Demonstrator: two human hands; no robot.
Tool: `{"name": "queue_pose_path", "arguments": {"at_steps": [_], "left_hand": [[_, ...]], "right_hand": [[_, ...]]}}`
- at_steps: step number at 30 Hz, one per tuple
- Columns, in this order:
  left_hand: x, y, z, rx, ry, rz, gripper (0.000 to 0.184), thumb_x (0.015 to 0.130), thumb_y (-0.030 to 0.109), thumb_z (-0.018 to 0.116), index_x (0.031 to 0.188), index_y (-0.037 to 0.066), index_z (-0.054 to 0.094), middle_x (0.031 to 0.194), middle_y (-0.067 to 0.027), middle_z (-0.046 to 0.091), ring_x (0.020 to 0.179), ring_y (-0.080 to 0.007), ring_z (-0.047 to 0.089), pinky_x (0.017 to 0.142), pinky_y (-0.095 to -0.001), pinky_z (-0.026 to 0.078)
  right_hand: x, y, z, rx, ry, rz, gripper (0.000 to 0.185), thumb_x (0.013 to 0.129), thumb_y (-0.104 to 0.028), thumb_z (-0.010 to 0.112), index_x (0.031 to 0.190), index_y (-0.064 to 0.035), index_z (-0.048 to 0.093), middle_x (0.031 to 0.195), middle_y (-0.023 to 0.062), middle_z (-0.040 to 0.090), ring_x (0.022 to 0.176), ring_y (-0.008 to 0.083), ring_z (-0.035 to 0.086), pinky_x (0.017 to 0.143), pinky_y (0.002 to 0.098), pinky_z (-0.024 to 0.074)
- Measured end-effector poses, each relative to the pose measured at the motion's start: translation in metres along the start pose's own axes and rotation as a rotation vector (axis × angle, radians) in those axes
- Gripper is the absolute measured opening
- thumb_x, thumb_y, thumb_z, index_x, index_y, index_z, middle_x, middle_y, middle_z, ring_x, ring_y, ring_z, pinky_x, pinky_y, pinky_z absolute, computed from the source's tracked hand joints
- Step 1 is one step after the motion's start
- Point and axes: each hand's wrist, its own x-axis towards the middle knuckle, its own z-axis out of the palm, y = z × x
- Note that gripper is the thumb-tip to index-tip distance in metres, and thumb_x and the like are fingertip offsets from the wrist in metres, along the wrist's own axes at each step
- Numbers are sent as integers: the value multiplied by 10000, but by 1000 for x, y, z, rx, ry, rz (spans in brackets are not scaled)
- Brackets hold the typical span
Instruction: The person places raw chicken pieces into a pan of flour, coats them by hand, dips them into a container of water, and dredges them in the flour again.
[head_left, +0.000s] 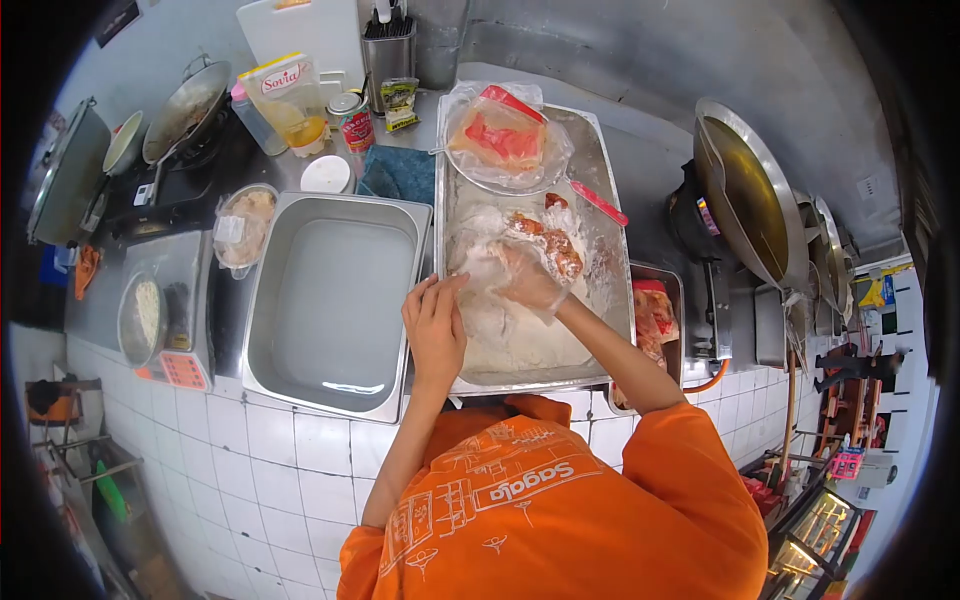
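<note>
My left hand point(435, 318) is at the left rim of a large metal tray point(540, 380), its fingers bent over the edge. Inside the tray lies a bed of white flour point(500, 345). My right hand point(528, 282) wears a clear plastic glove and is down in the flour, its fingers apart and partly hidden by white powder. Beside it lie reddish-brown meat pieces point(560, 252), partly coated. At the tray's far end sits a plastic-lined bowl point(500, 183) with a red and cream packet point(505, 135) in it. Red-handled tongs point(598, 203) lie across the right rim.
A deep steel pan point(335, 270) with cloudy liquid stands left of the tray. Raw meat fills a container point(655, 318) on the right, near a large wok of oil point(750, 195). A scale point(175, 310), cans and a blue cloth point(395, 175) are leftward.
</note>
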Motion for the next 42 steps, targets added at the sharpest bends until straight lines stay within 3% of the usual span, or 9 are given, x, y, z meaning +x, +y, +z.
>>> {"name": "queue_pose_path", "arguments": {"at_steps": [6,9,12,15,21,24,30,33,42], "left_hand": [[-1,-1,1,4,-11,-5,429,837,-53,578,1211,144,653,1206,-47,642,1221,-308,518,1057,-451,360],[-3,-2,1,17,-21,-2,435,827,-54,583,1200,154,663,1218,-36,640,1225,-304,515,1059,-451,359],[-2,-3,2,11,-21,-6,433,823,-53,588,1190,161,674,1227,-27,639,1230,-298,512,1061,-446,354],[-1,0,0,13,-36,-9,432,822,-50,592,1184,167,682,1227,-21,640,1235,-293,508,1065,-441,348],[0,1,0,28,-47,-18,445,815,-51,597,1184,180,686,1232,-13,640,1243,-290,503,1071,-437,341],[0,1,0,31,-52,-20,452,810,-53,598,1187,181,685,1235,-11,638,1247,-290,500,1074,-438,340],[-1,1,-2,24,-78,-31,465,804,-57,599,1196,178,681,1248,-8,632,1259,-290,493,1078,-441,338],[0,4,-2,18,-69,-55,424,827,-62,596,1166,174,690,1231,-4,646,1241,-288,508,1066,-434,345],[6,6,-1,66,-127,-131,411,830,-63,605,1148,179,702,1233,24,650,1248,-275,501,1059,-423,345]], "right_hand": [[-4,45,50,-691,-29,-250,584,783,-328,754,1250,-16,595,1175,214,655,1104,352,625,949,437,486],[-7,30,34,-300,-310,269,632,736,-389,782,1253,-62,622,1124,220,676,1045,355,656,924,447,501],[-31,44,-1,-139,-338,366,622,683,-435,811,1205,-123,676,1046,203,693,960,352,675,872,453,520],[-57,75,-12,-398,-552,294,586,655,-432,813,1168,-169,711,1004,185,687,933,343,668,848,450,521],[-67,44,11,-452,-131,290,517,650,-417,799,1042,-96,698,917,179,671,849,362,664,761,485,518],[-58,52,22,-319,-307,309,416,718,-400,763,962,-78,664,858,179,668,779,379,663,695,515,506],[-54,37,23,-400,-276,226,351,838,-391,679,1026,-97,649,801,178,671,696,401,655,624,528,496],[-62,58,51,-396,-162,309,459,792,-388,736,1132,-92,652,923,160,683,861,366,655,730,494,493],[-82,88,81,-514,-67,-71,386,858,-385,683,1139,-122,652,936,110,677,844,329,643,697,511,470]]}}
